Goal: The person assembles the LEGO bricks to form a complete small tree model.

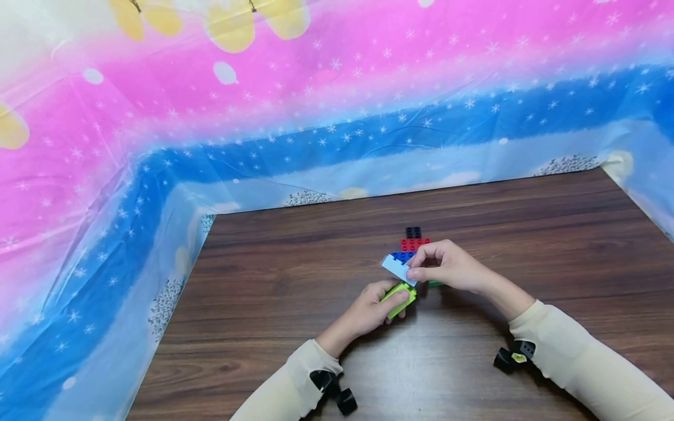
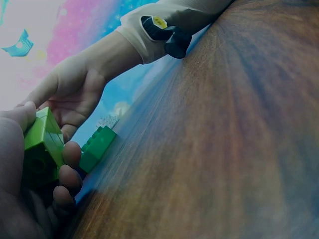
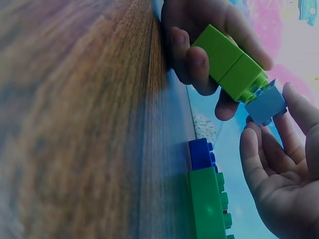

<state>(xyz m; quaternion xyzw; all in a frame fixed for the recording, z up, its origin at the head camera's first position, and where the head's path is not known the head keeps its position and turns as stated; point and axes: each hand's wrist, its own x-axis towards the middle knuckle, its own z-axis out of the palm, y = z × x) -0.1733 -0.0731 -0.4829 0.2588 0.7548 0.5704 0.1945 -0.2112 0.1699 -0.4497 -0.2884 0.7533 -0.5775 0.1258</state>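
Note:
My left hand grips a lime-green block of stacked toy bricks, thumb along one side and fingers curled round the other. Between the thumb and fingers of my right hand, a light blue brick is pinched. In the right wrist view the light blue brick sits right at the studded end of the lime-green block, tilted against it. Just beyond the hands, a blue brick lies partly hidden behind the right fingers. A green brick stands on the table beneath the right hand.
On the brown wooden table, a red brick and a black brick line up behind the blue one. A patterned pink and blue cloth hangs along the far and left table edges. Each sleeve carries a black wrist camera mount.

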